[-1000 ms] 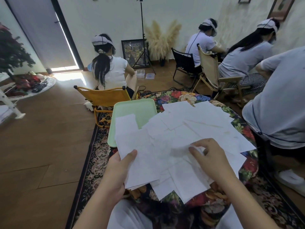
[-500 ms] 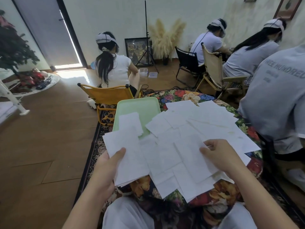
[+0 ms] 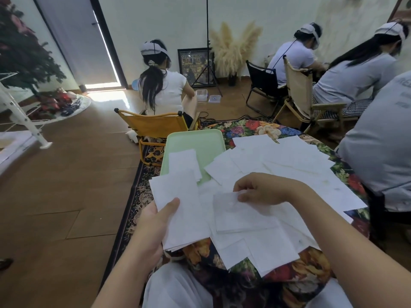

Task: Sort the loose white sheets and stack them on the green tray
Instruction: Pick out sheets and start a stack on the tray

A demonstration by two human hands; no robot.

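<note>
The left hand [image 3: 153,227] grips a small stack of white sheets [image 3: 181,210] at its near-left corner, thumb lying across the top sheet and the other fingers hidden underneath. The right hand [image 3: 264,190] hovers over the middle of the tabletop [image 3: 255,127], thumb and curled fingers pinching the far edge of a single white sheet [image 3: 240,213] — its near part lies on the papers below. Around both hands loose white sheets [image 3: 295,165] overlap in a wide scatter that covers most of the floral cloth, some hanging past the near edge. The green tray [image 3: 195,143] sits at the far-left corner of the tabletop, just beyond the held stack; one white sheet [image 3: 184,163] lies on it, and the scatter laps over its right rim. Beyond the tray a person sits with their back turned in a yellow folding chair [image 3: 153,127] — other seated people fill the right side of the room.
</note>
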